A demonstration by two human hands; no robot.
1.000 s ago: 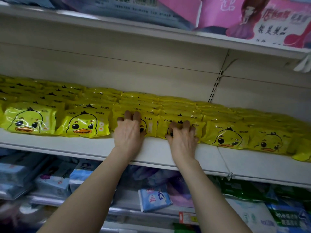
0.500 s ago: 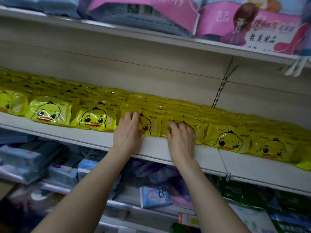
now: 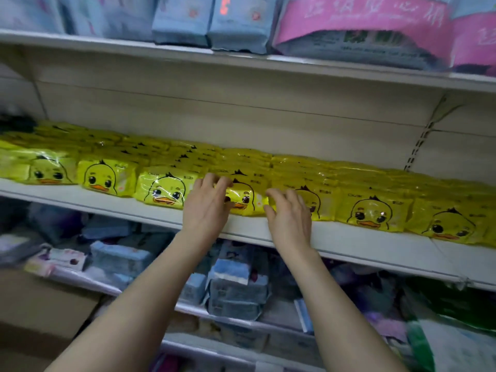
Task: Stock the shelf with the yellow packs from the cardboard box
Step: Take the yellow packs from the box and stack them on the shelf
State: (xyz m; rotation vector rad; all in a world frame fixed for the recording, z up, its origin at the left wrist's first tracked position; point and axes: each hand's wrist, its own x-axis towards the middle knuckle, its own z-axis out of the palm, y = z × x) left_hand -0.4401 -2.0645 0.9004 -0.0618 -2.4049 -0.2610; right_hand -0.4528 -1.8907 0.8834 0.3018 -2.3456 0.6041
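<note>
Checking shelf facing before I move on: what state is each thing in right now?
yellow packs: standing in rows, duck faces forward
front pack: upright, between both hands
left hand: fingers resting on its top edge
right hand: fingers touching the next pack
shelf: stocked across the view

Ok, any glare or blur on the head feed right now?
Head view: glare streaks on the packs; left hand and right hand slightly soft; lower goods and frame edges smeared; wide lens bows the shelf.
</note>
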